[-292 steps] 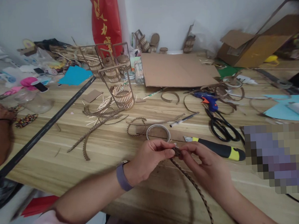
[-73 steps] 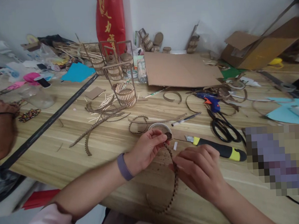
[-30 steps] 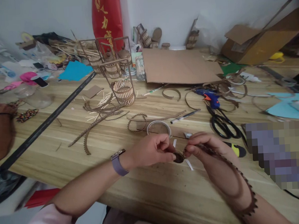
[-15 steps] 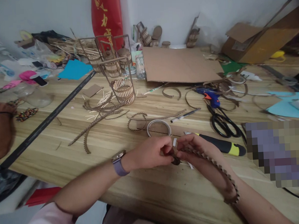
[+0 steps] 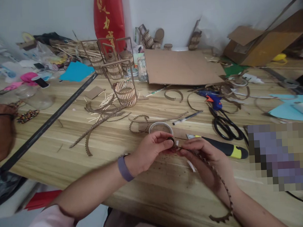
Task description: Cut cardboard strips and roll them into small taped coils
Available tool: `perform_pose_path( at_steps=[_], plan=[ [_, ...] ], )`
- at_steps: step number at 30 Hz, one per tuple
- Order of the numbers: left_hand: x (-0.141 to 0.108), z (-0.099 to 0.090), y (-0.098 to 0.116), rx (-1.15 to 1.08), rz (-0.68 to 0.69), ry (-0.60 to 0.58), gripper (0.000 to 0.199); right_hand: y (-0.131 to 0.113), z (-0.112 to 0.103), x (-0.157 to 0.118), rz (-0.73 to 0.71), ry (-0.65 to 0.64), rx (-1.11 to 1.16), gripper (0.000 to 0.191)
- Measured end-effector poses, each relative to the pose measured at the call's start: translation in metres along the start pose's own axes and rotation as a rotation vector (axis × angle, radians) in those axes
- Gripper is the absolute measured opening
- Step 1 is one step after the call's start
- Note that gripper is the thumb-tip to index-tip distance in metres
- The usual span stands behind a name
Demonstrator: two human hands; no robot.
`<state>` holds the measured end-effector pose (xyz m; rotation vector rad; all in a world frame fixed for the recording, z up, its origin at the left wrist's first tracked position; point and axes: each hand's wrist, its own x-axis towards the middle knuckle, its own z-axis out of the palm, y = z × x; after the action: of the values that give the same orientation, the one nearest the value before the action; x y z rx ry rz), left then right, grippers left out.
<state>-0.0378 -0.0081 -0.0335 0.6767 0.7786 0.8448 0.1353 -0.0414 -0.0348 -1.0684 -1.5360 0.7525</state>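
Observation:
My left hand [image 5: 149,150], with a purple watch band on its wrist, pinches a small dark rolled coil [image 5: 171,141] between thumb and fingers. From the coil a brown notched cardboard strip [image 5: 222,184] runs to the right. My right hand [image 5: 209,156] grips this strip between thumb and fingertips, and its free end curls down over the forearm. A roll of tape [image 5: 160,128] lies just beyond my left hand. Beside my right hand is a black and yellow utility knife [image 5: 224,147]. A small white piece [image 5: 191,165] shows under my right hand.
Loose notched strips [image 5: 98,124] lie left of centre near a small basket with a tall handle [image 5: 126,93]. Black scissors [image 5: 225,127], a blue glue gun [image 5: 214,98] and a pen [image 5: 187,117] are on the right. Another person's arm [image 5: 1,131] rests at the left edge.
My left hand has turned, so its thumb and the coil now face up. The strip's free end has swung lower and spread away from my right wrist.

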Motion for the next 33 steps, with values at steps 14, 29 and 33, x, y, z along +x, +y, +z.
perform_pose_path(
  at_steps=[14, 29, 33],
  plan=[
    [-0.005, 0.001, 0.006, 0.253, 0.027, -0.131, 0.044, -0.010, -0.014, 0.007, -0.142, -0.097, -0.123, 0.012],
    [-0.014, -0.002, 0.008, 1.021, 0.491, -0.028, 0.016, 0.002, -0.008, 0.011, 0.499, -0.272, -0.162, 0.039],
    [-0.011, -0.004, 0.003, 0.859, 0.459, -0.071, 0.027, -0.005, -0.007, 0.008, 0.386, -0.210, -0.229, 0.042]
  ],
)
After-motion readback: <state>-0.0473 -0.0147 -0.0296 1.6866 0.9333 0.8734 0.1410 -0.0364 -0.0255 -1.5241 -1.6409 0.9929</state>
